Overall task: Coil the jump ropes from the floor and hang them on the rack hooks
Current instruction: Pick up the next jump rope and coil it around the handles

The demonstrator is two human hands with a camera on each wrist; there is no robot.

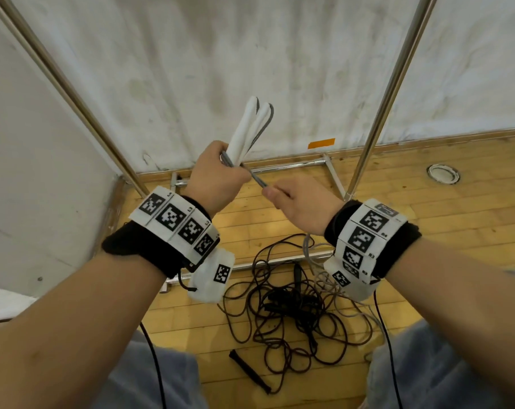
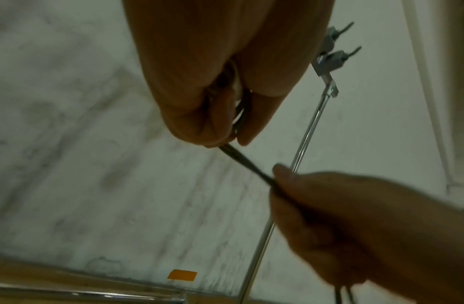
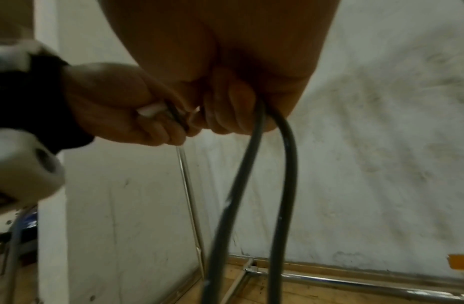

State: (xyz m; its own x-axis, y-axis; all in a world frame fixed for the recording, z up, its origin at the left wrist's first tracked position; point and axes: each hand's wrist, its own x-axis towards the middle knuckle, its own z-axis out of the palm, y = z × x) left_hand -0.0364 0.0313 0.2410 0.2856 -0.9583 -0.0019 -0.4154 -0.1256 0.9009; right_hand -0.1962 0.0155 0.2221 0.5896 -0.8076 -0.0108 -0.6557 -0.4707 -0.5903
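At the centre of the head view, our left hand (image 1: 213, 175) is raised in a fist around two white handles (image 1: 247, 128) that point up toward the wall, with the grey rope (image 1: 255, 178) running taut from it down to our right hand (image 1: 302, 203), which pinches that rope between thumb and fingers. Below the wrists, dark ropes (image 1: 280, 314) lie tangled on the wooden floor (image 1: 427, 219), between the rack poles (image 1: 389, 93).
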